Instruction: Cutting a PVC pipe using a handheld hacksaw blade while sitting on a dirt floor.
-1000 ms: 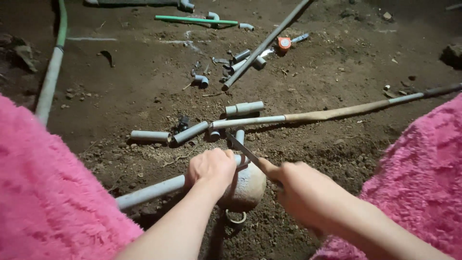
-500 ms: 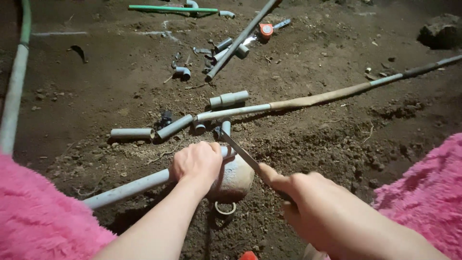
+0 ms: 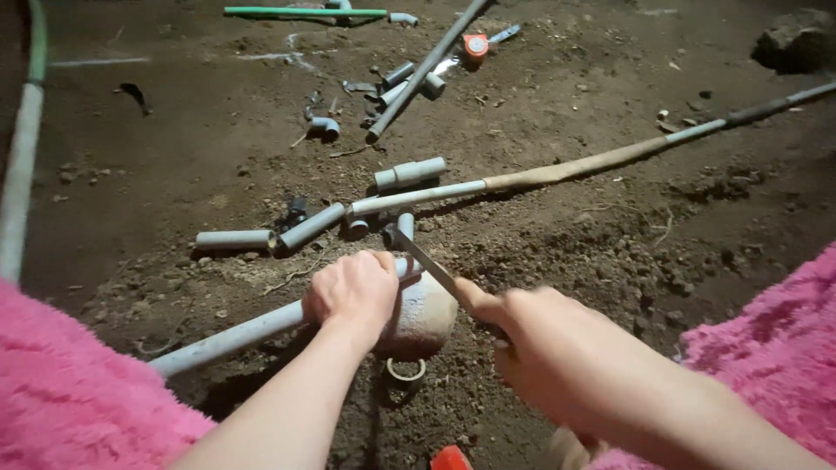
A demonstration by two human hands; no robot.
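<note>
Bare soil ground (image 3: 174,165). Long grey pipe (image 3: 557,171), mud-coated mid-length, running toward the right edge. Short grey pipe offcuts (image 3: 235,239) (image 3: 409,172) near the centre. Green rod (image 3: 305,12) along the top edge. Orange-capped item (image 3: 475,45) beside a diagonal grey pipe (image 3: 424,70). Rock (image 3: 797,39), top right corner.

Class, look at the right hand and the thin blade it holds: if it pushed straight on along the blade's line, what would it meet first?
Probably the grey pipe that the left hand pins: the right hand aims the thin blade up and left across it. Beyond lies a short pipe piece, though depth is unclear.
</note>
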